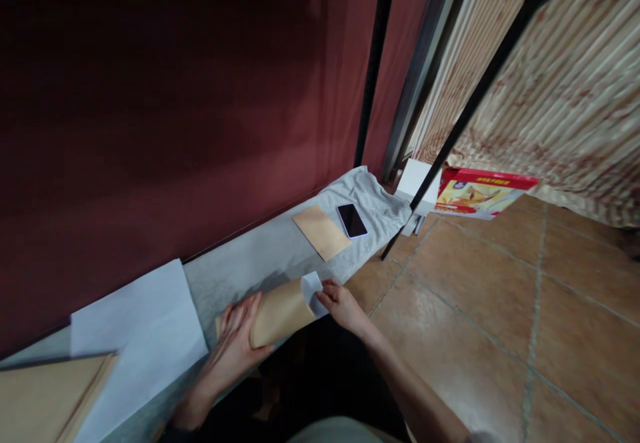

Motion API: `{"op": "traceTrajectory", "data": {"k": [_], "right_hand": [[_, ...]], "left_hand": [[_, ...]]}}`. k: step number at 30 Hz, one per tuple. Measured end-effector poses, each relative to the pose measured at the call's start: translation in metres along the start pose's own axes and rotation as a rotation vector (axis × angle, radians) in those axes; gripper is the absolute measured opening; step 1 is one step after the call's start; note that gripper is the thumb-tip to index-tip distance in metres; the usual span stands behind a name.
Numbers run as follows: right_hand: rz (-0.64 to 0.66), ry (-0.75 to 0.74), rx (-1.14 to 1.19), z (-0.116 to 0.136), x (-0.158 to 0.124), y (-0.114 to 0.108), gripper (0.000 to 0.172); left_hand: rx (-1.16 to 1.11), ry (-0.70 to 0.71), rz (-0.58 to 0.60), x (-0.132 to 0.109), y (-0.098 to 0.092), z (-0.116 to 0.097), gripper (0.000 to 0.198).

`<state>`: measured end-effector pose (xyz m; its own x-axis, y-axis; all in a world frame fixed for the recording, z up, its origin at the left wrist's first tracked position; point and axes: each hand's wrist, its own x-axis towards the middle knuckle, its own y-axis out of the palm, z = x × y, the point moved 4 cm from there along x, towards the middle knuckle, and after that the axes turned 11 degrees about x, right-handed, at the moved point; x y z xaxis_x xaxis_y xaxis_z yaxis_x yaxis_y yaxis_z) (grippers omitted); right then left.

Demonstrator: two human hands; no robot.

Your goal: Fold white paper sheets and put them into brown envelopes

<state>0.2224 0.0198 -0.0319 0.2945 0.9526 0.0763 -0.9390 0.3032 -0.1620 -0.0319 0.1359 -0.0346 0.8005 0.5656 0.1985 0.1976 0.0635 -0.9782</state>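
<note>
Brown envelope is at the counter's near edge, left hand clasping it in a full grip, right hand pinching white paper at its open end. 1 phone lies near the counter's right end.

on my feed i've got the left hand gripping a curled brown envelope, the right hand pinching white paper poking out of its end! beyond them on the grey cloth, a phone lies just beside flat brown paper, and at left, white sheets sit partly under a brown stack.
</note>
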Motion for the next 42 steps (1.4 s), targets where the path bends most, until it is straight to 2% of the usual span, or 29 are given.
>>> {"op": "traceTrajectory", "data": {"k": [5, 11, 15, 16, 20, 22, 26, 36, 42], "right_hand": [[0.027, 0.085, -0.011, -0.006, 0.001, 0.020, 0.031], [0.000, 0.142, -0.018, -0.009, 0.000, 0.024, 0.025], [-0.137, 0.182, 0.038, -0.008, -0.005, 0.019, 0.005], [-0.185, 0.196, 0.084, -0.009, -0.006, 0.018, 0.005], [-0.291, 0.256, 0.299, -0.017, -0.007, 0.015, 0.029], [-0.260, 0.297, 0.346, -0.023, -0.005, 0.016, 0.032], [-0.135, 0.379, 0.410, -0.032, -0.003, 0.023, 0.019], [-0.158, 0.390, 0.437, -0.039, 0.002, 0.028, 0.010], [-0.142, 0.380, 0.417, -0.034, 0.005, 0.028, 0.013]], "left_hand": [[-0.009, 0.040, 0.000, 0.005, 0.000, -0.008, 0.110], [0.005, 0.056, -0.006, 0.005, 0.006, -0.007, 0.112], [-0.004, 0.046, -0.014, 0.003, 0.010, -0.004, 0.110], [-0.004, 0.048, -0.016, 0.003, 0.010, -0.004, 0.109], [0.003, 0.062, -0.010, 0.003, 0.009, -0.005, 0.109], [0.011, 0.062, -0.005, 0.003, 0.009, -0.005, 0.109], [0.020, 0.074, -0.013, 0.005, 0.008, -0.004, 0.110], [0.023, 0.101, -0.006, 0.012, -0.007, -0.007, 0.105], [0.033, 0.101, -0.003, 0.013, -0.008, -0.008, 0.102]]}}
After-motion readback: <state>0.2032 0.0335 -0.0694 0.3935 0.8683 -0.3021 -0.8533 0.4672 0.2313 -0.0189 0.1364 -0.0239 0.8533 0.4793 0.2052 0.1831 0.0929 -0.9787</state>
